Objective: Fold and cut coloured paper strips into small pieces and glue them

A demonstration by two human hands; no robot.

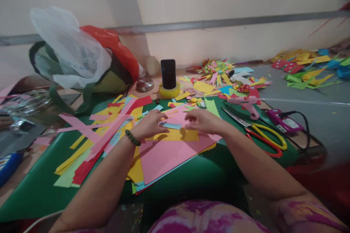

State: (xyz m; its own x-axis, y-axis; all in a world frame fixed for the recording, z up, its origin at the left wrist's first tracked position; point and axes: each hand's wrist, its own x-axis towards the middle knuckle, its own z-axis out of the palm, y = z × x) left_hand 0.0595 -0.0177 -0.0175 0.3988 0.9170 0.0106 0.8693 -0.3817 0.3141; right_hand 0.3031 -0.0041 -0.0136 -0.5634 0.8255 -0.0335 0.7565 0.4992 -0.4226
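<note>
Lying between the two hands, a light-blue paper strip [171,126] overlaps a yellow strip [177,135] on a pink sheet [169,160]. At its left end, the left hand [149,124] has thumb and fingers parted; whether they grip it, I cannot tell. Near its right end, the right hand [203,121] curls loosely, fingers apart, seemingly holding nothing. Rightward lie scissors [258,131] and a pink glue gun [247,102]; beyond, a phone [168,74] stands upright.

Scissors [247,125] and glue gun [247,100] obstruct the right grip [202,120] outward; nearer, the dim mat [207,174] seems passable.
</note>
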